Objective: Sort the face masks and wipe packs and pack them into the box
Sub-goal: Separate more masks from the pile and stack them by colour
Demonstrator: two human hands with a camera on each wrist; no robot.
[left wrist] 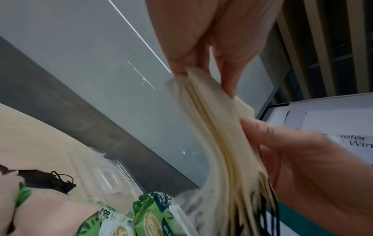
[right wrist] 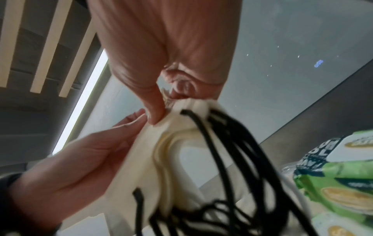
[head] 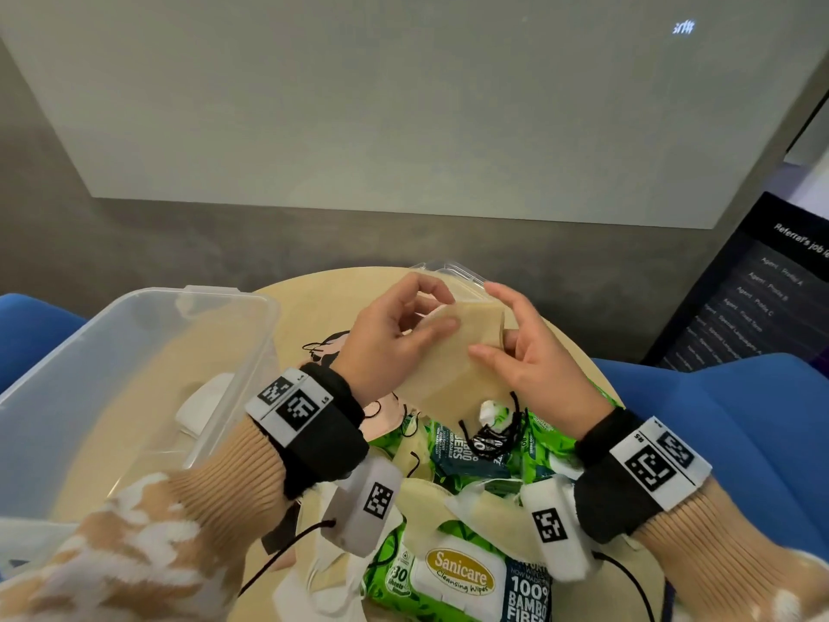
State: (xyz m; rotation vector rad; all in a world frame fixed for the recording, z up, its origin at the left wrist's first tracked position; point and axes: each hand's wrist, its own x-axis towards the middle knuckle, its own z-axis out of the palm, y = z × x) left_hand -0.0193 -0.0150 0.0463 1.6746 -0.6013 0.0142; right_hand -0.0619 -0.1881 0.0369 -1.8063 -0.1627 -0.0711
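Both hands [head: 453, 347] pinch stacked beige masks [head: 453, 374] above scattered wipe packs [head: 457, 576], beside clear box [head: 89, 352]

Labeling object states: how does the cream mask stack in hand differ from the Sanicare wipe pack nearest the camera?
The cream mask stack is lifted above the table, pinched by the left hand and right hand; the Sanicare wipe pack lies flat, untouched. The stack is plain, thin layered sheets with black ear loops dangling; the pack is a green printed pouch with a white lid. Neither is in the clear box.
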